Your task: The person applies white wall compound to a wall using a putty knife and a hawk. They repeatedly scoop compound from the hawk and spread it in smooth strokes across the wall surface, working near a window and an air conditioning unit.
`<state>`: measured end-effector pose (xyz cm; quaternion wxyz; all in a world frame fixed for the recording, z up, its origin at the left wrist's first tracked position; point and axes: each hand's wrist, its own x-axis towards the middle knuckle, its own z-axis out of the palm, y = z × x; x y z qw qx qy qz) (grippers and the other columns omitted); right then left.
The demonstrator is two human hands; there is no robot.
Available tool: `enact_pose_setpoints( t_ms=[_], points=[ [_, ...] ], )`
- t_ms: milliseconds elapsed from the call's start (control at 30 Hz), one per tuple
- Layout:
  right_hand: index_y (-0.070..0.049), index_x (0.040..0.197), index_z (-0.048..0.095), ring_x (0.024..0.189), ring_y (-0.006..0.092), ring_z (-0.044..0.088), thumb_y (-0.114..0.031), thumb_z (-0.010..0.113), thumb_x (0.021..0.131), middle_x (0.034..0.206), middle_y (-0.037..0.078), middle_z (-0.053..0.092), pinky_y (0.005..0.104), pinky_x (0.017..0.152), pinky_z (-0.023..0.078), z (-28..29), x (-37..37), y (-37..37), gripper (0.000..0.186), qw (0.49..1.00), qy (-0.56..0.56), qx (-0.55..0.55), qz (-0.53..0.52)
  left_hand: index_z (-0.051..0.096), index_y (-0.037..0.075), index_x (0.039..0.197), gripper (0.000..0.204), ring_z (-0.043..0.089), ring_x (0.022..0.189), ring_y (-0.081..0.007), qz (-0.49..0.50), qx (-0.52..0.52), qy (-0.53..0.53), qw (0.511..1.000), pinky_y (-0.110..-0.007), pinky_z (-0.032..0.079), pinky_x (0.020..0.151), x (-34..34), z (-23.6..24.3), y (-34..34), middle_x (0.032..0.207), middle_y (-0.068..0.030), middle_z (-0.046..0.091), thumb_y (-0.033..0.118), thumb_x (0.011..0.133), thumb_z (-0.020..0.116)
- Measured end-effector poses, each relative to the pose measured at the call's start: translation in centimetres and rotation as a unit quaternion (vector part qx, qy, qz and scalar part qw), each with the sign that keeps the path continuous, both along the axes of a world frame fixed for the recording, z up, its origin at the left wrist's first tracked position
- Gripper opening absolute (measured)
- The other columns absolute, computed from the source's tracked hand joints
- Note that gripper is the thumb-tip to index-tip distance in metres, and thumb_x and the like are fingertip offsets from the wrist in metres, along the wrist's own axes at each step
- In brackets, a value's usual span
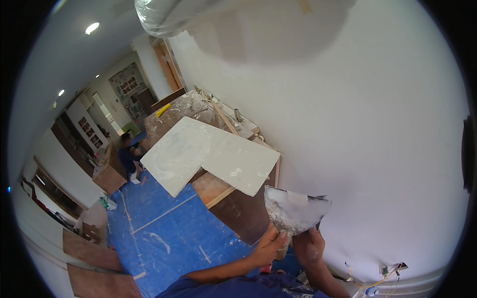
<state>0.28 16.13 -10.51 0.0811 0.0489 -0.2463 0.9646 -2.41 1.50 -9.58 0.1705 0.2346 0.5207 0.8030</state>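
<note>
In front of the white wall (377,149), my left hand (271,247) is closed around the lower end of a wide putty knife (288,211), its blade smeared with grey-white compound. My right hand (309,244), also closed, grips a second wide putty knife (320,207) with a darker edge. The two blades overlap and point up and away from me; the handles are mostly hidden by my fingers. Beyond them lies a large white board (238,159) with an L-shaped outline and dried smears, on top of brown panels (243,211).
Blue sheeting (159,233) with taped seams covers the floor at left. A dusty surface (184,111) holds a yellow tool (163,110). Another person (129,155) crouches by a wooden cabinet (110,171). Loose wires (370,284) stick out of the wall at lower right. Plastic-wrapped bulk (166,17) hangs overhead.
</note>
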Motion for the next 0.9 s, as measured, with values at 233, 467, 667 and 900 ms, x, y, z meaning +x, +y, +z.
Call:
enact_pose_setpoints(
  t_ms=[233,467,667,900],
  points=[
    [0.000,0.154,0.035,0.141,0.0273,0.042,-0.036,0.041,0.110,0.151,0.014,0.047,0.0418,0.121,0.029,-0.8,-0.1,-2.3,0.057,0.990,-0.005,0.135,0.028,0.032,-0.006,0.154,0.049,0.042,0.139,-0.0201,0.139,-0.052,0.150,0.977,-0.036,0.033,0.116,-1.3,1.6,1.1,0.152,-0.0139,0.045,0.014,0.109,0.041],
    [0.002,0.137,0.056,0.114,0.0264,0.066,-0.019,0.057,0.106,0.124,0.014,0.068,0.0385,0.095,0.052,2.7,-1.5,-2.2,0.038,0.834,-0.018,0.551,-0.030,0.040,-0.008,0.145,0.044,0.051,0.120,-0.0236,0.297,-0.167,0.312,0.887,-0.037,0.040,0.106,-4.2,2.8,0.3,0.135,-0.0184,0.051,0.015,0.107,0.041],
    [-0.001,0.136,0.054,0.103,0.0167,0.067,-0.011,0.059,0.105,0.113,0.013,0.069,0.0322,0.088,0.055,6.0,-2.8,-0.3,0.034,0.916,0.016,0.399,0.045,0.049,-0.006,0.134,0.037,0.053,0.116,-0.0263,0.336,-0.160,0.317,0.873,-0.038,0.041,0.102,-5.0,5.5,-0.3,0.125,-0.0182,0.053,0.018,0.105,0.048],
    [-0.006,0.149,0.039,0.094,0.0226,0.067,-0.013,0.060,0.102,0.114,0.016,0.063,0.0388,0.076,0.060,14.6,-7.1,7.0,0.052,0.915,0.151,0.371,0.052,0.053,0.000,0.141,0.059,0.062,0.116,-0.0238,0.428,-0.048,0.252,0.867,-0.034,0.049,0.101,-14.3,10.4,-7.4,0.126,-0.0145,0.064,-0.003,0.087,0.077]
  ],
)
